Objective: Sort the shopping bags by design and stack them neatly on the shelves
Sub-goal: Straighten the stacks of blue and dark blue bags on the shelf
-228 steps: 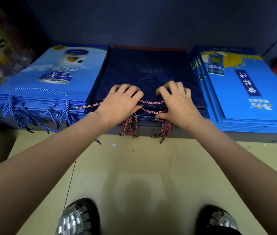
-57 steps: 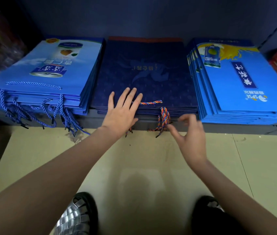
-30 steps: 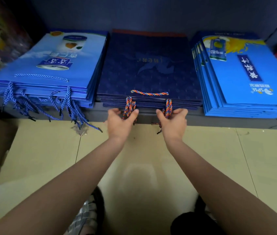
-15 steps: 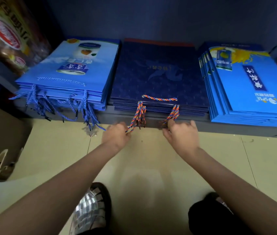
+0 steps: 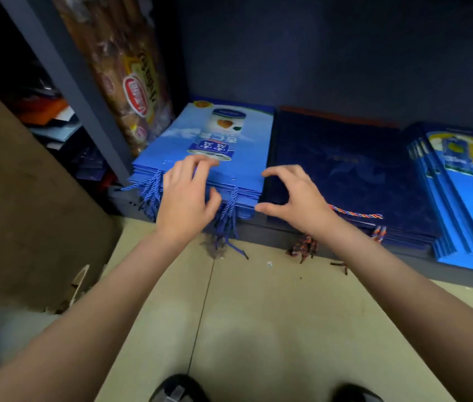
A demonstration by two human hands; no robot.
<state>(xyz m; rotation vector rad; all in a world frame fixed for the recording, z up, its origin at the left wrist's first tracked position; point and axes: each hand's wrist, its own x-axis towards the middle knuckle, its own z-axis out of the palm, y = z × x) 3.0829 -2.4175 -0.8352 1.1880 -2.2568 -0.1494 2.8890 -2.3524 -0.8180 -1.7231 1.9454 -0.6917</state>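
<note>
Low on a dark shelf [image 5: 273, 230] lie three sorted stacks; the light blue bags [image 5: 223, 146] at the left end are in hand. Left hand [image 5: 184, 198] lies spread over their front edge and blue cords [image 5: 226, 219]; right hand [image 5: 293, 195] hovers curled, holding nothing, over the navy bags [image 5: 360, 169]. Judged step: squaring this stack; next, tuck the loose cords. Right-hand stack [image 5: 470, 192] is cut off; lower bags hidden.

3 stacks of shopping bags are counted on the shelf [image 5: 273, 232]: 1 light-blue stack [image 5: 218, 146] at left end, 1 navy stack [image 5: 345, 169] mid, 1 blue-yellow stack [image 5: 467, 198] at right end. 2 hands are seen: left hand [image 5: 184, 198], right hand [image 5: 296, 198]. 2 shoes: left shoe [image 5: 177, 390], right shoe [image 5: 357, 394].
</note>
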